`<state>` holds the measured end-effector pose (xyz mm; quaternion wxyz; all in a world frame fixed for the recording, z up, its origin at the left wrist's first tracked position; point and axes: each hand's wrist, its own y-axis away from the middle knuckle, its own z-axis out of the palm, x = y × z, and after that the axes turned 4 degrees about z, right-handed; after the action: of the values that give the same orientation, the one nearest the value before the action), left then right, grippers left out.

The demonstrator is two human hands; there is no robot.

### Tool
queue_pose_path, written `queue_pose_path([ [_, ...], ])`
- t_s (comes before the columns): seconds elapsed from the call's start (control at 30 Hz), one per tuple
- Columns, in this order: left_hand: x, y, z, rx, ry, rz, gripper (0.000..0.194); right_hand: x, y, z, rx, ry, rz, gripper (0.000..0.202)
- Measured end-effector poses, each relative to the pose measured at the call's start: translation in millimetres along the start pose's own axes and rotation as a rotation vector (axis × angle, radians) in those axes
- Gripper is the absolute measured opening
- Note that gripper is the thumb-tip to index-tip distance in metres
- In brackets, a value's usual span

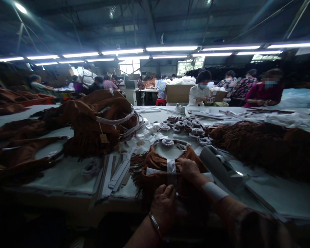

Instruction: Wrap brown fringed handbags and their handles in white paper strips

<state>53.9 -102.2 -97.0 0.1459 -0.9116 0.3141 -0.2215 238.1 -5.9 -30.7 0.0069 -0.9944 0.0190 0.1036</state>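
A brown fringed handbag [155, 162] lies in front of me at the table's near edge, its round handle pointing away. A pale translucent strip [171, 166] runs down over the middle of its opening, across a white strip lying sideways. My left hand [163, 202] is closed on the near part of the bag, just left of the strip's lower end; its fingertips are partly hidden. My right hand [189, 170] grips the bag's opening edge with bent fingers, right beside the strip. A white band wraps my right wrist, and a bracelet circles the left one.
Several wrapped coils [181, 124] lie beyond the bag. A grey tape dispenser [220, 167] stands close on the right. White strips [117, 174] lie left. Brown bags [98, 120] are piled at left, and dark brown fringed goods [263, 148] at right. Co-workers [201, 91] work across the table.
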Motion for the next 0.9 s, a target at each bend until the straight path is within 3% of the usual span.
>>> queue_pose_path([
  [0.07, -1, 1, -11.1, 0.002, 0.050, 0.037, 0.032, 8, 3, -7, 0.055, -0.011, -0.048, 0.024],
  [0.17, -14, 1, -39.8, 0.033, 0.125, 0.097, 0.026, 36, 16, -13, 0.239, -0.036, -0.070, 0.028],
  [0.27, -45, -7, -62.8, 0.215, 0.056, -0.089, 0.035, 73, 26, -7, 0.359, -0.115, 0.082, 0.046],
  [0.33, -69, -19, -66.8, 0.283, 0.045, -0.285, 0.048, 93, 27, 2, 0.286, -0.261, 0.208, 0.057],
  [0.43, -91, -37, -64.0, 0.216, 0.213, -0.502, 0.059, 105, 25, 10, 0.059, -0.543, 0.291, 0.050],
  [0.5, -92, -43, -65.3, 0.162, 0.310, -0.546, 0.058, 105, 29, 10, 0.022, -0.653, 0.280, 0.044],
  [0.57, -87, -39, -71.4, 0.146, 0.305, -0.521, 0.056, 104, 40, 7, 0.077, -0.678, 0.258, 0.046],
  [0.73, -73, -8, -92.8, 0.012, 0.018, -0.440, 0.047, 105, 82, 3, 0.072, -0.579, 0.125, 0.054],
  [0.83, -62, -13, -104.1, 0.038, -0.220, -0.353, 0.042, 87, 92, -7, 0.250, -0.328, 0.102, 0.053],
  [0.9, -50, -30, -107.3, 0.069, -0.285, -0.199, 0.044, 66, 91, -17, 0.358, -0.214, -0.015, 0.056],
])
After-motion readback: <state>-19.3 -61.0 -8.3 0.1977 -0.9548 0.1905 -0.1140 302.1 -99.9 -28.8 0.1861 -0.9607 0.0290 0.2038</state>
